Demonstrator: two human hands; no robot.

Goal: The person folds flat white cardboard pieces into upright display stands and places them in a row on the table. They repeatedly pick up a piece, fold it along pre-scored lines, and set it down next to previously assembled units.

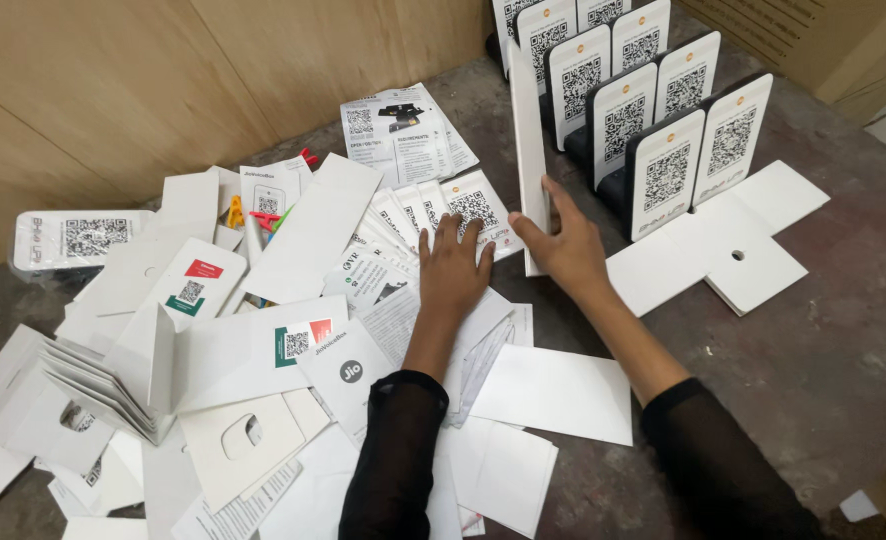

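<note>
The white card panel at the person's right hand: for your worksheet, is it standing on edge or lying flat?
Standing on edge. The white card panel rises upright from the table, with the right hand at its base.

Back row of code stands [563, 20] cut off by top edge

Both arms come into view from the bottom edge, each covered in a black sleeve [395, 455] of thin, slightly sheer fabric with a fine texture. The sleeves end partway down the forearms in a soft rolled edge, leaving the wrists bare. The left hand [453, 268] and the right hand [569, 243] wear no rings, watch or gloves that can be seen.
</note>
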